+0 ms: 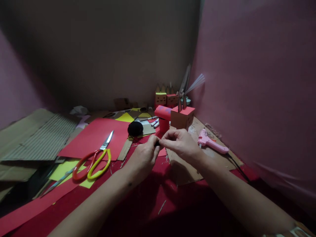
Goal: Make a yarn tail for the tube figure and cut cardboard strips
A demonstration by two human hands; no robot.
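"Above the red table [148,205], what are your fingers doing?"

"Meeting, both hands. My left hand [146,154] has its thumb and fingers drawn closed on a small black bit [157,143]. My right hand [181,142] comes in from three o'clock, thumb and forefinger pinched together at the bit's other end. I cannot tell how much of it they grip."

"And the yarn?"

"The black ball of yarn [135,128] sits at ten o'clock from my hands, near but apart from them. A dark strand [137,141] shows between it and my left hand; whether it runs into the bit, I cannot tell."

"What is straight ahead?"

"At twelve, a red roll [162,113] lies across an upright red tube [164,125]. At one o'clock a box [181,118] with a red top and two pointed ears [182,102] stands against the roll's end."

"On your sides?"

"At three o'clock, a pink glue gun [212,144] lies on cardboard [184,171], which reaches under my right hand. Toward nine, scissors [102,150] lie with their blades slightly over a red sheet [84,140], handles toward me at eight."
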